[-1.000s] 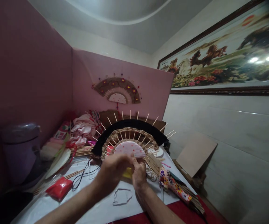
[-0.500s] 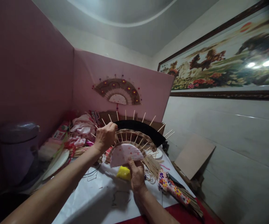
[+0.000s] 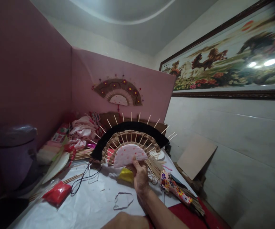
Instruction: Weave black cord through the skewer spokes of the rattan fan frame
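Note:
My right hand (image 3: 141,178) is closed on a hand fan, thumb pressed on its half-round white base (image 3: 129,156) with pink dots. The fan is raised above the table. Around the base run an arch of brown woven cord (image 3: 132,133) and a wider black fabric band (image 3: 104,140). Thin pale sticks fan out past the black edge, bare at their tips. Part of my left hand or arm (image 3: 125,221) shows at the bottom edge, its fingers out of sight; it is apart from the fan.
On the white-covered table (image 3: 89,203) lie a red packet (image 3: 57,194), black cord (image 3: 80,183), a yellow thing (image 3: 126,175) and a flower-patterned bundle of sticks (image 3: 175,190). Pink cloth (image 3: 82,127) is heaped at the back left. A finished-looking fan (image 3: 118,92) hangs on the pink board.
My left hand has let go of the fan's upper left edge and dropped to the bottom of the view. The right hand keeps its hold on the fan.

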Demonstrator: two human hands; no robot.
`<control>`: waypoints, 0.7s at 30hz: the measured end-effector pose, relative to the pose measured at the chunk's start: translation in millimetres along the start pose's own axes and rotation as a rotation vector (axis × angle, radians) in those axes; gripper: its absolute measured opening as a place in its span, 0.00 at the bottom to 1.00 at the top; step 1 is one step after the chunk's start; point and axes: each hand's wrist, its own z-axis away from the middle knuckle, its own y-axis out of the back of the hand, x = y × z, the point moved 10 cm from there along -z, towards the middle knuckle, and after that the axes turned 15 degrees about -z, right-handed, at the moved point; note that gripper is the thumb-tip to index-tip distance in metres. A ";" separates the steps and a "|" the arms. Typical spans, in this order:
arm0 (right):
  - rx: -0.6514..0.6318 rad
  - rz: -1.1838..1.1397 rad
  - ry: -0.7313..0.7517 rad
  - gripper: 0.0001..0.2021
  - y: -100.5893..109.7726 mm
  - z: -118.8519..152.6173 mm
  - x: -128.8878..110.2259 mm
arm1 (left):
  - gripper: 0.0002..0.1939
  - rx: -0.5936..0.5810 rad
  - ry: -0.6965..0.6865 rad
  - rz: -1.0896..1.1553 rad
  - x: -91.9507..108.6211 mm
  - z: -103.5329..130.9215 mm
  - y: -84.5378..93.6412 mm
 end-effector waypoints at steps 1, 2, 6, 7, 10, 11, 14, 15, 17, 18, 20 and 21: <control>-0.003 -0.002 -0.003 0.16 -0.6 0.2 0.2 | 0.17 0.046 0.013 0.065 2.0 -0.4 10.4; -0.005 -0.010 -0.009 0.16 -1.2 0.3 0.6 | 0.16 0.088 0.015 0.106 6.1 -0.3 21.6; 0.006 -0.069 -0.040 0.18 -1.3 0.8 3.1 | 0.13 0.280 0.121 0.363 10.4 3.7 62.5; 0.011 -0.087 -0.045 0.19 -1.0 0.9 3.2 | 0.13 0.332 0.186 0.396 4.8 4.9 70.9; 0.018 -0.132 -0.040 0.20 -1.1 1.0 1.1 | 0.10 0.526 0.315 0.280 -13.3 4.7 109.0; 0.015 -0.141 -0.035 0.21 -1.7 1.1 -0.1 | 0.07 0.608 0.312 0.200 -16.9 3.0 127.9; 0.007 -0.133 -0.032 0.19 -2.9 1.2 -1.7 | 0.03 0.857 0.284 -0.139 -21.9 -3.7 190.1; 0.007 -0.121 -0.033 0.18 -2.7 1.2 -1.5 | 0.03 0.913 0.272 -0.272 -21.0 -7.8 207.7; 0.009 -0.083 -0.028 0.18 -1.2 1.2 -0.7 | 0.03 0.991 0.277 -0.486 -21.5 -16.8 234.8; 0.007 -0.061 -0.025 0.18 -0.5 1.2 -0.1 | 0.04 1.024 0.276 -0.573 -20.8 -21.1 244.6; -0.007 -0.031 -0.017 0.18 -0.6 1.5 1.0 | 0.05 1.048 0.292 -0.705 -20.6 -30.4 256.2; -0.016 -0.023 -0.016 0.18 -1.1 1.8 1.6 | 0.06 1.048 0.309 -0.753 -20.9 -34.4 259.4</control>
